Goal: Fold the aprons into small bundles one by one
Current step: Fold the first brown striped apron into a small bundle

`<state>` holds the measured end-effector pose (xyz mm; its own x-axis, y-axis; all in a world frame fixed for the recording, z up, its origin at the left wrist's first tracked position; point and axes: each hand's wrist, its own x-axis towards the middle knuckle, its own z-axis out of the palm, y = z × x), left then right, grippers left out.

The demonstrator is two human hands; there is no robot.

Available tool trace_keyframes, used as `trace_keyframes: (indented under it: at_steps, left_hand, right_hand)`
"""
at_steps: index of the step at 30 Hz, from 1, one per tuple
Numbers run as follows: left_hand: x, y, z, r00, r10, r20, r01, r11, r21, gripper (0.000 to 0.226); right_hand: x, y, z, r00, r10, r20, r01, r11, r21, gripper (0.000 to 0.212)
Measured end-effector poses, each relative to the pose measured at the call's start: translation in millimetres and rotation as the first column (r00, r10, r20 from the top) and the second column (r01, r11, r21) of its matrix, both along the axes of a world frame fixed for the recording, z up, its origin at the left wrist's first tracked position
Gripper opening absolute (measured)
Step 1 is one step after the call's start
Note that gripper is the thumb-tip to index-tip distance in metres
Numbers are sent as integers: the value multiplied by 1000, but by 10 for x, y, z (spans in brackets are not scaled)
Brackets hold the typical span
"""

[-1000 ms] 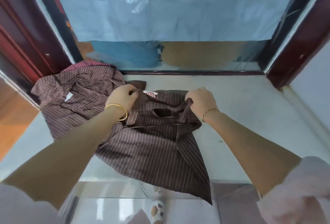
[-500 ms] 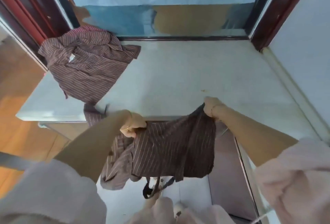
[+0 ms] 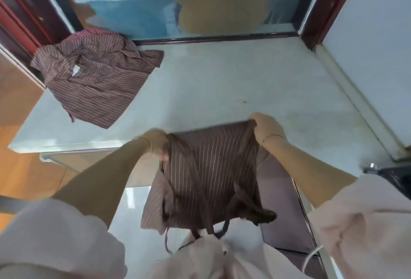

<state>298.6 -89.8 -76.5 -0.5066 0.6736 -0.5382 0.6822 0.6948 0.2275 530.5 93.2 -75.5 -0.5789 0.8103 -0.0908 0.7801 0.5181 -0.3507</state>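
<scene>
L grip [image 3: 155, 143] & R grip [image 3: 266, 129] each pinch a top corner of the striped apron [image 3: 211, 178]. It hangs below them, past the worktop [image 3: 222, 83] edge. Loose strings [image 3: 168, 239] under it could tangle & mess up the fold.

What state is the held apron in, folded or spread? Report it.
Spread: the apron hangs open from its top edge, gripped by the left hand and right hand.

The held apron [image 3: 209, 176] was dark brown with thin pale pinstripes, as was the crumpled apron [image 3: 95, 80] at far left, which showed a reddish fold, upon a pale grey-white table [image 3: 233, 83], while a gold bangle [image 3: 149, 147] circled the left wrist beside pale pink sleeves [image 3: 364, 225].
</scene>
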Motion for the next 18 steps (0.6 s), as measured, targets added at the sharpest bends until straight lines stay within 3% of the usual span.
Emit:
trace_keyframes:
  at_steps: [1, 2, 3, 4, 5, 6, 7, 8, 9, 10, 12, 13, 15, 16, 17, 18]
  left_hand:
    - [-74, 77, 54, 997, 81, -1, -78, 961, 264, 30]
    - [-118, 123, 84, 982, 190, 9, -171, 861, 479, 28]
    - [-88, 109, 99, 962, 273, 29, -230, 747, 624, 32]
    - [-52, 107, 87, 956, 291, 25, -246, 755, 607, 35]
    - [-11, 80, 14, 977, 209, 53, -210, 865, 456, 34]
    - [60, -9, -81, 996, 74, 53, -80, 989, 126, 34]
    - [124, -94, -166, 992, 34, 124, -3, 971, -241, 36]
    - [101, -148, -253, 980, -15, 201, 114, 863, -492, 40]
    - [79, -191, -273, 965, 42, 259, 116, 819, -563, 45]
    - [30, -137, -277, 946, 202, 252, -28, 829, -559, 46]
    - [-122, 29, -165, 996, 81, 44, -70, 973, -220, 42]
    - [-193, 99, -45, 993, 110, -36, -109, 994, 24, 39]
    - [-371, 222, 38, 953, 280, 115, -301, 831, 467, 34]
    - [-382, 222, 29, 931, 304, 204, -365, 720, 591, 37]
    - [-325, 189, 38, 919, 308, 247, -395, 693, 603, 37]
    - [-250, 176, 13, 924, 260, 281, -377, 746, 549, 34]
  right_hand:
    - [-22, 42, 63, 978, -85, -189, 97, 994, 51, 48]
    - [-42, 16, 166, 929, -133, -344, 163, 985, 61, 53]
    - [-77, -70, 145, 904, -154, -398, 198, 978, 71, 56]
    - [-79, -135, 69, 950, -58, -306, 101, 986, 129, 54]
    - [-73, -189, -18, 986, 143, -83, -135, 987, 88, 48]
    - [-47, -309, -62, 902, 360, 239, -340, 932, -122, 41]
    - [20, -397, -115, 654, 554, 515, -420, 832, -362, 37]
    - [61, -438, -149, 428, 639, 640, -386, 769, -510, 37]
    - [55, -424, -115, 402, 616, 677, -322, 788, -525, 39]
    - [25, -371, -27, 537, 522, 663, -321, 853, -412, 40]
    - [-98, -175, 173, 901, 165, 402, -175, 985, -12, 39]
    - [-185, -80, 246, 980, 20, 198, -46, 991, 125, 38]
    - [-304, 70, 358, 967, -99, -236, 128, 986, 108, 35]
    - [-344, 88, 393, 866, -156, -474, 185, 983, 14, 35]
    - [-361, 39, 371, 796, -192, -575, 194, 979, -59, 34]
    - [-358, 0, 320, 807, -126, -577, 117, 992, -53, 32]
